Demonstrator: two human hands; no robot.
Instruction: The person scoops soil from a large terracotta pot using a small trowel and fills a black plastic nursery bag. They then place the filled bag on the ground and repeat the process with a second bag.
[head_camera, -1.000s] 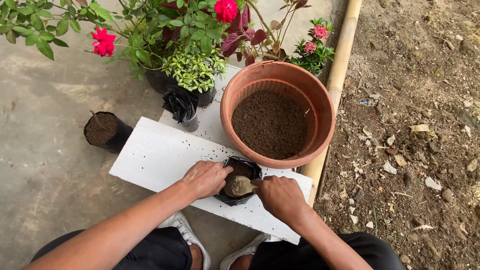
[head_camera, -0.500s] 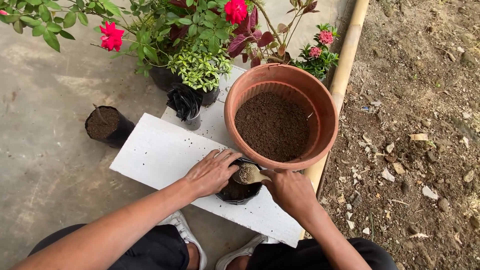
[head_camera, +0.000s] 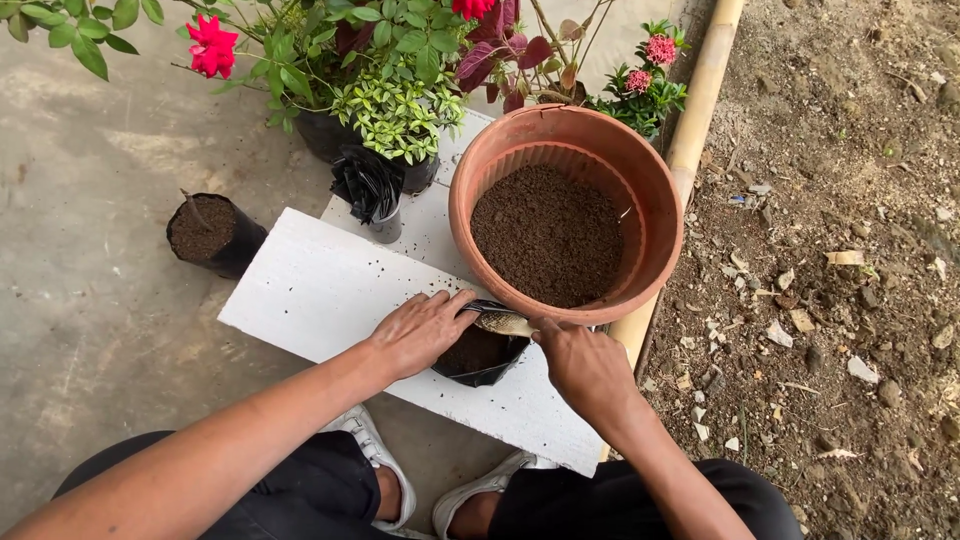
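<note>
My left hand (head_camera: 420, 328) grips the rim of a small black plastic grow bag (head_camera: 482, 358) partly filled with soil, which stands on a white board (head_camera: 320, 290). My right hand (head_camera: 585, 365) holds a small metal scoop (head_camera: 503, 322) over the bag's mouth, just under the near rim of a large terracotta pot (head_camera: 660, 215). That pot holds dark soil (head_camera: 548, 235) and leans on the board's far right end.
Another black bag filled with soil (head_camera: 212, 232) stands on the concrete at left. A bundle of empty black bags (head_camera: 368, 190) sits in a cup on the board. Potted flowering plants (head_camera: 390, 70) crowd the back. A bamboo pole (head_camera: 690, 140) borders bare earth at right.
The scoop in my right hand has risen from inside the bag toward the pot's near rim. My left hand stays on the bag's rim. The view has shifted slightly.
</note>
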